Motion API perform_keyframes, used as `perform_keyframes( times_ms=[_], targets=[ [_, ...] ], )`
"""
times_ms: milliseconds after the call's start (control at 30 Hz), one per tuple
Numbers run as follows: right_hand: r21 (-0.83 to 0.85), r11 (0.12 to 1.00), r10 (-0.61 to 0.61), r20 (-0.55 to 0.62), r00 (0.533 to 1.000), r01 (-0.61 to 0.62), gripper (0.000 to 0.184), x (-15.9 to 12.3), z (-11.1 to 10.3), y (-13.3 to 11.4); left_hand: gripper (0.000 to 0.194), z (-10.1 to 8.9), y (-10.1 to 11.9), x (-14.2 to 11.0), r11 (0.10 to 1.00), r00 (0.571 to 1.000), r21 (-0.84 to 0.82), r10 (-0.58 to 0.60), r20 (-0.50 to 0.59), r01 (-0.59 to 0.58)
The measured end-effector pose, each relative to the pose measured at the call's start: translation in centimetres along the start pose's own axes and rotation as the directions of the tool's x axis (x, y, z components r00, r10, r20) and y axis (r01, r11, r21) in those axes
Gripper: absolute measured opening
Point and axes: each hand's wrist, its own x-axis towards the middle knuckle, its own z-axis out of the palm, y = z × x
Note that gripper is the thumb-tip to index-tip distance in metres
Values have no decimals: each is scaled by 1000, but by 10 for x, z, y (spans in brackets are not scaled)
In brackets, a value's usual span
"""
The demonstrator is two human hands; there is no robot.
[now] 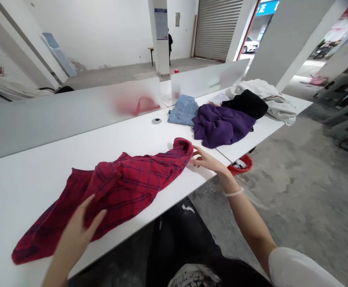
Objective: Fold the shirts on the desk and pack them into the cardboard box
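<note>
A red plaid shirt [123, 187] lies crumpled across the white table [42, 175] in front of me. My left hand [78, 231] rests flat on its lower left part, fingers stretched out and apart. My right hand [205, 160] touches the shirt's far right end near the table's edge, fingers spread, gripping nothing that I can see. A white bead bracelet sits on my right wrist.
Further right lie a purple garment [222, 125], a light blue one [183, 110], a black one [247, 103] and a white one [269, 97]. Frosted dividers [72, 111] line the table's back. A red basket [241, 165] sits under the table. A person sits at far left.
</note>
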Motion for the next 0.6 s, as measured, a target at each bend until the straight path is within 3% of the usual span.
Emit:
perform_keyframes(
  times_ms=[67, 167, 233, 300, 333, 400, 467, 500, 533, 600],
  targets=[
    [-49, 998, -42, 33, 999, 44, 75, 9, 11, 0, 44, 31, 17, -1, 1000, 1000, -12, 22, 21, -22],
    [74, 995, -66, -57, 996, 70, 51, 35, 23, 1, 26, 70, 53, -26, 986, 998, -162, -39, 49, 47],
    [196, 979, -42, -94, 995, 60, 41, 56, 28, 1, 24, 87, 83, -55, 939, 982, -330, -35, 184, 95],
    [279, 959, -25, -110, 994, 55, 39, 75, 32, -2, 27, 95, 114, -86, 888, 912, -427, 19, 409, 173],
    [304, 951, -24, -106, 994, 56, 39, 82, 35, -4, 31, 94, 129, -98, 872, 839, -447, 84, 537, 199],
    [362, 931, -23, -84, 996, 52, 38, 94, 42, -12, 41, 80, 151, -111, 856, 607, -489, 302, 735, 167],
    [404, 913, -31, -57, 998, 52, 36, 100, 51, -22, 50, 50, 161, -105, 812, 354, -579, 522, 775, 69],
    [424, 904, -40, -50, 998, 58, 34, 102, 55, -29, 50, 33, 160, -96, 774, 270, -633, 603, 750, 30],
    [454, 889, -52, -49, 997, 68, 31, 102, 58, -35, 46, 16, 155, -83, 734, 259, -680, 654, 710, 10],
    [544, 834, -72, -57, 996, 92, 25, 100, 63, -48, 30, -9, 137, -47, 692, 428, -719, 634, 643, 55]
  ],
)
